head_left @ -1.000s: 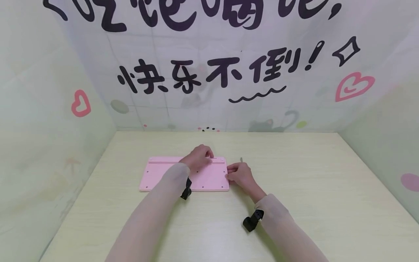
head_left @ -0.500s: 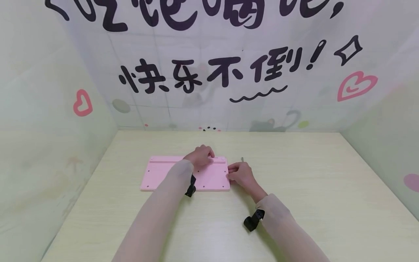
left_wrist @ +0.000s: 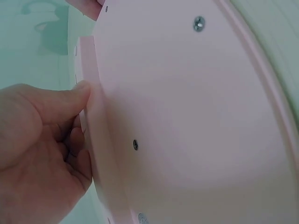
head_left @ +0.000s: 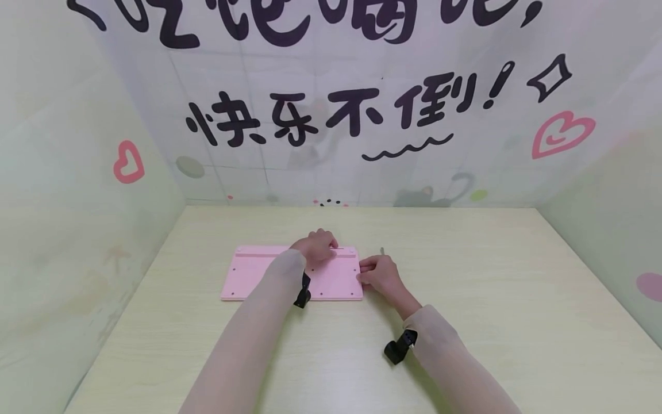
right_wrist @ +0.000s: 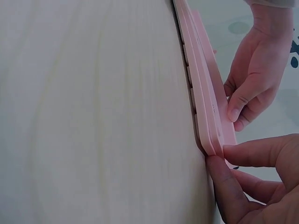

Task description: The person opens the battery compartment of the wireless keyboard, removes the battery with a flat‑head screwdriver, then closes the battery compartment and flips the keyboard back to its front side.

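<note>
Pink keyboard (head_left: 336, 283), keys down on the table (head_left: 465, 356), left of centre! The left hand (head_left: 316, 246) pinches its far edge, while the right hand (head_left: 383, 275) grips its right edge between thumb and fingers

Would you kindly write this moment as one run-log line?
pink keyboard: keys down, underside up | left hand: grips far edge | right hand: pinches right edge | table: beneath keyboard
</note>
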